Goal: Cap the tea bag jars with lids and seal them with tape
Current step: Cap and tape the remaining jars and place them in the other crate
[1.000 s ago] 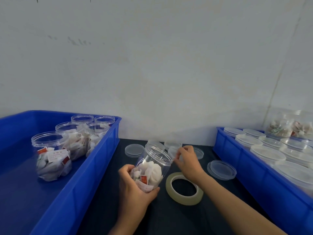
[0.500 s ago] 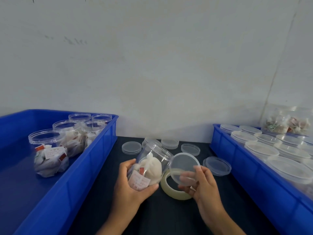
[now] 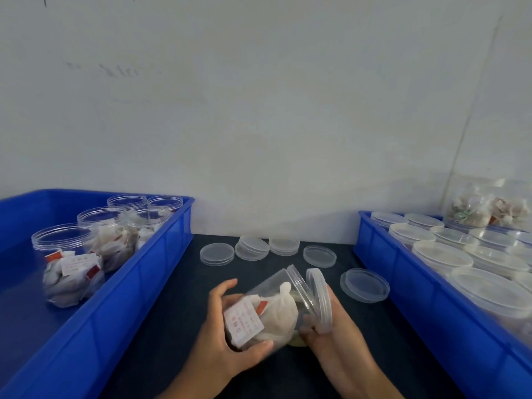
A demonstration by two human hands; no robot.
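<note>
While left hand (image 3: 227,338) grips jar (image 3: 267,306), right hand (image 3: 334,335) holds lid (image 3: 319,298).

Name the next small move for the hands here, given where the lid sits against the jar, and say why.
Probably press the lid square onto the jar's mouth and twist it shut. The right hand holds it tilted against the rim, apparently not yet seated, while the left hand grips the jar on its side, mouth facing the lid. Taping would come after.
</note>
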